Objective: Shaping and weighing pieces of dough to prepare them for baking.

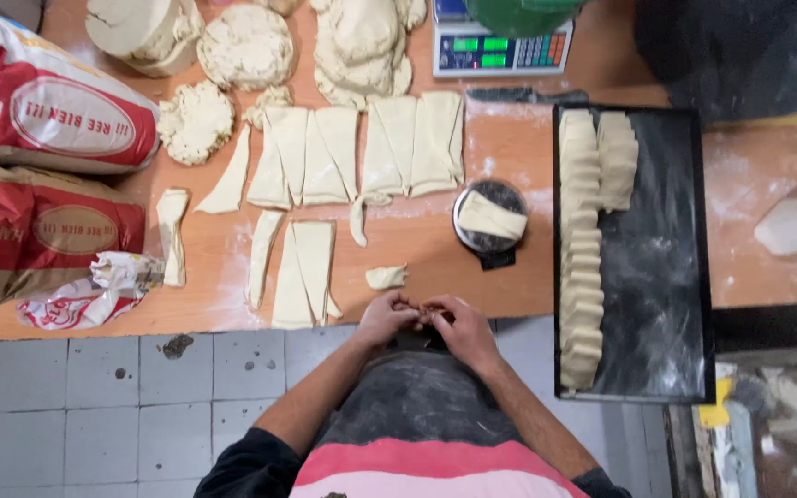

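— What do the hands look like from the head camera?

— The left hand [385,318] and the right hand [458,330] meet at the near edge of the worktop [509,267], right in front of the person's body. The fingers of both are curled in toward each other and touch. Something small sits between the fingertips, but it is too hidden to tell what it is, or whether either hand really grips it.

— What lies closest to them?

— A small scrap of dough [386,276] lies on the wood just beyond the left hand, not touching it. Further out are the cut dough strips [302,263], long wedge shapes laid side by side in two rows. To the right of them a small round scale [490,219] carries one folded dough piece [491,218].

— And the rest of the surface?

— A black baking tray [666,304] stands on the right, with shaped dough pieces [583,267] stacked in a column down its left side and a shorter column beside it at the top. Big dough lumps [246,46] sit at the far edge, near a digital scale [500,51]. Red and white flour sacks [39,111] lie on the left, and flour dusts the wood.

— The room?

— A grey tiled floor [94,397] shows beneath the worktop edge.
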